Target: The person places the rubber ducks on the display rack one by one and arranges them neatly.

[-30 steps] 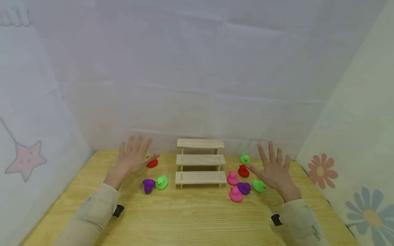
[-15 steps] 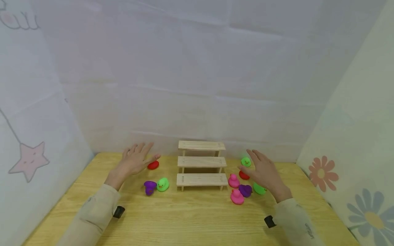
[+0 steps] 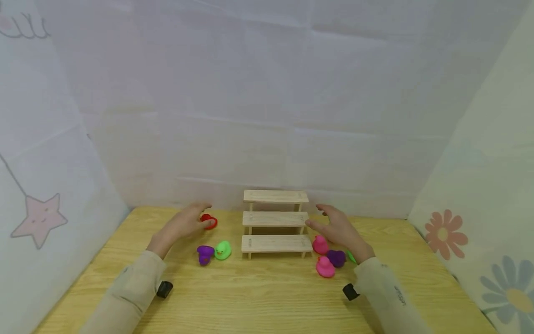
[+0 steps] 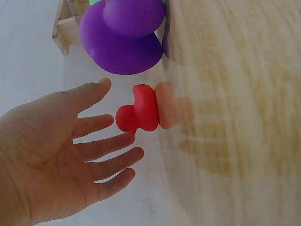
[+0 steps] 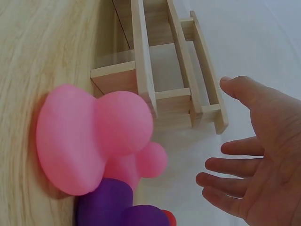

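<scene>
My left hand (image 3: pixel 180 228) reaches over the table's left side, fingers and thumb spread around a red rubber duck (image 3: pixel 210 222). In the left wrist view the fingertips are right at that duck's head (image 4: pixel 125 117). A purple duck (image 3: pixel 205 254), tipped over, and a green duck (image 3: pixel 223 250) lie nearer me. My right hand (image 3: pixel 343 230), thumb apart from its fingers, hovers beside the right end of a three-tier wooden step shelf (image 3: pixel 275 219), holding nothing. Below it are two pink ducks (image 3: pixel 325 267) and a purple duck (image 3: pixel 336 258); a green duck (image 3: pixel 351 257) is mostly hidden.
The shelf stands at the middle back of the wood-grain table (image 3: pixel 250 297), close to a white cloth backdrop (image 3: pixel 267 116). Printed cloth walls (image 3: pixel 492 195) flank both sides. In the right wrist view a red edge (image 5: pixel 171 217) shows behind the purple duck.
My right hand has swung left from beyond the ducks toward the shelf, covering the red and far green ducks. The left hand has turned and lowered, its fingers closing in around the red duck.
</scene>
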{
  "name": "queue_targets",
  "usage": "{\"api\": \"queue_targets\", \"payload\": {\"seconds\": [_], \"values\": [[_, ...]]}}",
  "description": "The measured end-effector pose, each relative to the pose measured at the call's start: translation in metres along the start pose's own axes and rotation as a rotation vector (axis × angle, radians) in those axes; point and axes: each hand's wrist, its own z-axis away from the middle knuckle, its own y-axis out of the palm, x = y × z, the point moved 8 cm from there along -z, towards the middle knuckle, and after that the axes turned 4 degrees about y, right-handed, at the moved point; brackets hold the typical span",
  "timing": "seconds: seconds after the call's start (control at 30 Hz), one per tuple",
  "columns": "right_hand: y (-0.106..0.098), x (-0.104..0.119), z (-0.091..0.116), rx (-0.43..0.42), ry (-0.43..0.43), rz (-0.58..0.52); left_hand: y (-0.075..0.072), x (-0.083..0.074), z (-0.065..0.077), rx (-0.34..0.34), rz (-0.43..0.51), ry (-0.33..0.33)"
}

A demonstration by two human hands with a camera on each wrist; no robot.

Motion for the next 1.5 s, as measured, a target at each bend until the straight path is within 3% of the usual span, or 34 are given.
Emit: {"api": "queue_targets", "payload": {"seconds": [0.23,0.5,0.77,0.9,1.23,1.5], "values": [[0.011,-0.002,-0.003,0.027,-0.004,-0.077,0.010,0.004,-0.003,0.040,0.066,0.045],[0.020,0.002,-0.002,0.059,-0.109,-0.093,0.010,0.005,-0.004,0.060,0.131,0.030],[0.027,0.002,-0.004,0.037,-0.170,-0.062,0.011,0.010,-0.001,0.058,0.117,0.038],[0.028,0.000,-0.006,0.012,-0.170,-0.058,0.016,0.013,0.000,0.076,0.128,0.005],[0.037,0.001,-0.017,0.009,-0.168,-0.090,0.023,0.016,0.001,0.154,0.166,0.009],[0.039,0.001,-0.018,-0.010,-0.146,-0.099,0.024,0.018,0.000,0.133,0.156,-0.034]]}}
